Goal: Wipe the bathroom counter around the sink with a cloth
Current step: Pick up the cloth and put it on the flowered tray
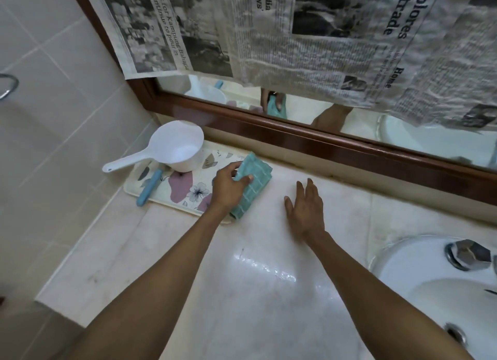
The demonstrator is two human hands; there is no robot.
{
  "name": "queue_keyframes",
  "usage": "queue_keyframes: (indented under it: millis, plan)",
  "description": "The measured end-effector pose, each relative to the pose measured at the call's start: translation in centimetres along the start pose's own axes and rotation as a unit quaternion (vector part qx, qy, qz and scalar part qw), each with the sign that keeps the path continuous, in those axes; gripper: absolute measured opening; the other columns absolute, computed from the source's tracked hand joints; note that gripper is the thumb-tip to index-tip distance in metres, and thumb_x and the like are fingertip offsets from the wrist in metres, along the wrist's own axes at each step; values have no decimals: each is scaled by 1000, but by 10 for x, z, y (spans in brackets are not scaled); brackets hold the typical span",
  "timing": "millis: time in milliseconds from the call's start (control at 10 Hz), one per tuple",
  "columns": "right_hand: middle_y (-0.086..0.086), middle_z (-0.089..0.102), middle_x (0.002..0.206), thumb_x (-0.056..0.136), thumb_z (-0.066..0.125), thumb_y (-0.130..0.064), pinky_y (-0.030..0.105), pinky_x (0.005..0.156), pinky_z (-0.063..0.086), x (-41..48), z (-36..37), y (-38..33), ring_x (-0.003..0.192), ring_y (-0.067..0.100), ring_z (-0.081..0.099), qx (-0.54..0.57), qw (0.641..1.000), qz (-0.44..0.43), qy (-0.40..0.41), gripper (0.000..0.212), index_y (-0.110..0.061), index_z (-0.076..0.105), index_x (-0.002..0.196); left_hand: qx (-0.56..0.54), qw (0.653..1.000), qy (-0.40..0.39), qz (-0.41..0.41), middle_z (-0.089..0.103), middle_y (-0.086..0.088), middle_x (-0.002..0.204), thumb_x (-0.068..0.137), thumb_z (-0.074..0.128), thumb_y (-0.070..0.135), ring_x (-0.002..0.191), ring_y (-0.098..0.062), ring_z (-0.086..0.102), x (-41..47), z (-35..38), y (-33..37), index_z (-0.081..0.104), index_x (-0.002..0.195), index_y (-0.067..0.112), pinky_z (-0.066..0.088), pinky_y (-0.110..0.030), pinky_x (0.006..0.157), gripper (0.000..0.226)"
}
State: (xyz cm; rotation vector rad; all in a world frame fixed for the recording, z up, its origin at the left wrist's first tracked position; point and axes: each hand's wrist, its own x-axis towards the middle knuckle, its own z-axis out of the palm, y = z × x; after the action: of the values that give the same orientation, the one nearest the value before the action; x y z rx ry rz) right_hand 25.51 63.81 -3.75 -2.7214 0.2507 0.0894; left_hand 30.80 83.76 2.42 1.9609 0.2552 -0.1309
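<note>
Teal cloth (248, 183), gripped by my left hand (228, 185) beside the tray (172, 190); right hand (305, 209) flat, released. I'd press evenly, sweeping toward four o'clock, the sink (430, 287).

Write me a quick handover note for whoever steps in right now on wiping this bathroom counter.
Left hand: gripping the folded teal checked cloth, which lies at the right edge of the floral plastic tray.
Right hand: open, flat over the pale marble counter, holding nothing.
White plastic dipper and a blue-handled tool sit on the tray, far left. White ceramic sink is at the right.
Done: cannot tell; a shiny patch shows mid-counter.
Left: wipe the counter around the sink and along the back edge.
</note>
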Motion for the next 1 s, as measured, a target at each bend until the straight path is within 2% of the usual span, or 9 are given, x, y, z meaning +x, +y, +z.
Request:
queue_keyframes:
  millis: [100, 200, 300, 400, 500, 600, 800, 900, 1000]
  plan:
    - [19, 16, 161, 102, 35, -42, 45, 119, 18, 4, 14, -24, 148, 35, 16, 0, 1000, 0, 0, 59, -9, 29, 150, -59, 997, 4, -39, 72, -2, 114, 89, 76, 20, 92, -21, 71, 18, -27, -7, 65, 126, 14, 58, -31, 76, 39]
    - [18, 13, 162, 103, 31, -45, 47, 120, 14, 4, 36, -44, 149, 35, 13, -4, 1000, 2, -5, 61, -10, 27, 152, -70, 995, -1, -71, 71, -1, 110, 89, 76, 19, 85, -15, 69, 31, -46, -31, 65, 126, 17, 57, -29, 72, 38]
    - [13, 0, 165, 103, 22, -49, 48, 122, 1, 0, 57, -53, 152, 30, -2, -25, 999, 16, -20, 65, -13, 13, 156, -15, 997, -17, -77, 73, -4, 108, 90, 75, 22, 93, -23, 72, 39, -57, -58, 67, 120, 13, 59, -35, 78, 33]
    - [10, -5, 165, 102, 19, -52, 48, 122, -2, -3, 68, -52, 152, 27, -7, -35, 999, 20, 1, 67, -15, 8, 157, 115, 992, -19, -42, 72, -10, 112, 91, 72, 26, 99, -27, 68, 46, -64, -68, 66, 124, 7, 53, -31, 82, 38]
    - [9, -3, 165, 101, 18, -54, 48, 122, -1, -3, 71, -52, 152, 24, -6, -40, 999, 22, 23, 67, -16, 9, 157, 183, 983, -23, -18, 72, -10, 119, 89, 72, 32, 109, -32, 66, 51, -68, -70, 62, 129, 12, 53, -38, 91, 46]
    - [9, 0, 165, 101, 17, -54, 48, 123, 1, -3, 73, -53, 152, 24, -4, -49, 998, 25, 30, 68, -16, 11, 157, 205, 978, -37, 1, 70, -7, 123, 90, 72, 31, 114, -30, 64, 53, -64, -69, 58, 135, 17, 50, -36, 93, 49]
    - [6, 0, 165, 100, 17, -56, 46, 123, 2, -3, 76, -52, 152, 22, -3, -50, 998, 28, 36, 68, -19, 12, 157, 1, 995, -75, -67, 73, -8, 111, 85, 79, 20, 100, -27, 70, 59, -58, -70, 65, 121, 14, 58, -46, 90, 39]
    - [6, 2, 165, 100, 17, -56, 46, 123, 2, -3, 77, -51, 152, 22, -3, -48, 998, 29, 41, 68, -19, 13, 156, 192, 979, -62, 1, 70, -7, 117, 84, 78, 33, 105, -28, 67, 55, -66, -76, 60, 128, 14, 56, -43, 89, 51]
    - [6, 2, 166, 100, 17, -57, 46, 123, 3, -3, 77, -51, 152, 22, -3, -49, 998, 31, 40, 68, -19, 13, 156, 373, 923, -15, 90, 52, -12, 129, 86, 73, 41, 118, -32, 54, 48, -67, -80, 49, 137, 13, 50, -45, 90, 63]
